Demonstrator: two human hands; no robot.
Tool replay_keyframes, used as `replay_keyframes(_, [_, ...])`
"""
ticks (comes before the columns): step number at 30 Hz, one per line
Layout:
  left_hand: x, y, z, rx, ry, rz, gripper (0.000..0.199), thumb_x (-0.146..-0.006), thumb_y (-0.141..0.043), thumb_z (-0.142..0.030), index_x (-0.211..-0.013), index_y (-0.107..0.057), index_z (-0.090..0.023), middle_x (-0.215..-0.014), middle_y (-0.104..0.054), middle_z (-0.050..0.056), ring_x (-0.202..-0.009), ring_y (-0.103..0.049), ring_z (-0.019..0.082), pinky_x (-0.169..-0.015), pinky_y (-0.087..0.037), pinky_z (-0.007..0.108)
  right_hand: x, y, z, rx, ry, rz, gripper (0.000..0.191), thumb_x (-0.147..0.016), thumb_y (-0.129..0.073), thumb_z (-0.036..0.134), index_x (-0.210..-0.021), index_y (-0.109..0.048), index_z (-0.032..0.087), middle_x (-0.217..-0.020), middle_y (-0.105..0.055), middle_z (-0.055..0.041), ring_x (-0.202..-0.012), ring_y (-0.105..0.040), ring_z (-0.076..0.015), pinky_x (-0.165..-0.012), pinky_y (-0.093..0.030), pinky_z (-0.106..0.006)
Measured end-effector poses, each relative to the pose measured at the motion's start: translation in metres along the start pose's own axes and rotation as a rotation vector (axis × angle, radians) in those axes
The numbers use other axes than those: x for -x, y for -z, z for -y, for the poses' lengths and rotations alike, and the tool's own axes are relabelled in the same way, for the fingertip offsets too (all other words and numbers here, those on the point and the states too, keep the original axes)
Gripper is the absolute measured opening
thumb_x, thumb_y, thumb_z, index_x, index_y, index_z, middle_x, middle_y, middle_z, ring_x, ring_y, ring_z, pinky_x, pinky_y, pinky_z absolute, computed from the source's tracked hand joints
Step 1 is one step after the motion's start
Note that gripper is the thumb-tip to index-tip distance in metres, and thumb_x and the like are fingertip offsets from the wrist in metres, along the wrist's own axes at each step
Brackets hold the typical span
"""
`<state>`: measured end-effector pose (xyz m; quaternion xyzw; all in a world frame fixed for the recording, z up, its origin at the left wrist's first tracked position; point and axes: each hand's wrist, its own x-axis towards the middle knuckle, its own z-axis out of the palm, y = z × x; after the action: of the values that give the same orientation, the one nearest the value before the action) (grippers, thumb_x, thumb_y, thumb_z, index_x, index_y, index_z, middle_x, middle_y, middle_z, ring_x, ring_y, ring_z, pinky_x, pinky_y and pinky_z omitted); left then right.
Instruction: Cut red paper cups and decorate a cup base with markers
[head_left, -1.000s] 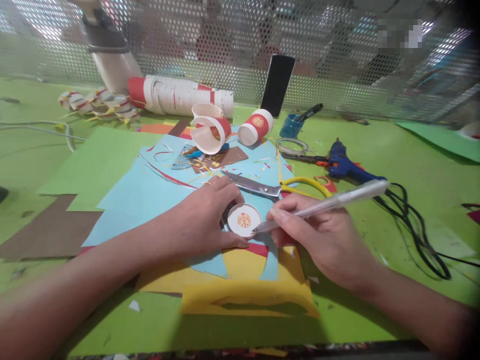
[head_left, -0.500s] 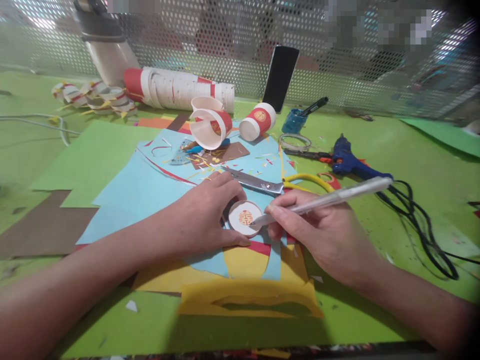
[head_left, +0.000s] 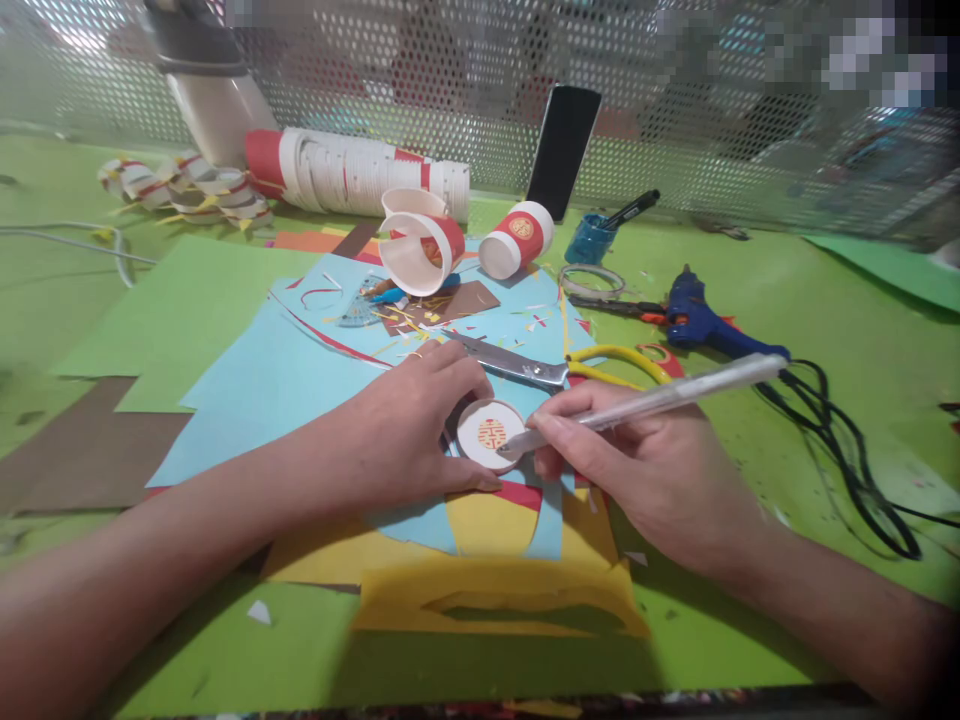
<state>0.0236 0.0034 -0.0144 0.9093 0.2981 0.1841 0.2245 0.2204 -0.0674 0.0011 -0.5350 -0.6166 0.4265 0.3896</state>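
Cannot confirm contact between the pen [head_left: 660, 396] in the right hand [head_left: 637, 450] and the white disc [head_left: 484, 432] within the left hand's [head_left: 420, 420] curve. Cannot see all of the scissors [head_left: 544, 371], partly covered by the right hand. Cannot make out the blurred shapes [head_left: 427, 70] behind the mesh panel [head_left: 352, 100], beyond both hands. Cannot see the top of the pale bottle [head_left: 217, 110] past the left hand, cut off above.

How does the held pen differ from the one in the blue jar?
The held pen is pale; the other pen is black. The right hand holds the held pen, tip at the disc; the other pen leans in the jar. Both are slim and slanted.
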Motion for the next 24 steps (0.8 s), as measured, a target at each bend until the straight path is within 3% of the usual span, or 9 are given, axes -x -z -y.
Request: replay_keyframes(24, [0.0001,0.0024,-0.0013,0.002,0.007,0.013,0.035,-0.073,-0.077,-0.04,-0.089,-0.059,-0.016,-0.09,-0.055,0.004,-0.082,-0.052,0.02,-0.069,-0.042,0.032,-0.0011,-0.0018,-0.0017,0.036,-0.016,-0.003,0.009,-0.087,-0.064,0.02,-0.079,-0.068,0.02,-0.064,-0.07,0.0027,-0.058,-0.065,-0.0103,-0.055,-0.055,-0.02])
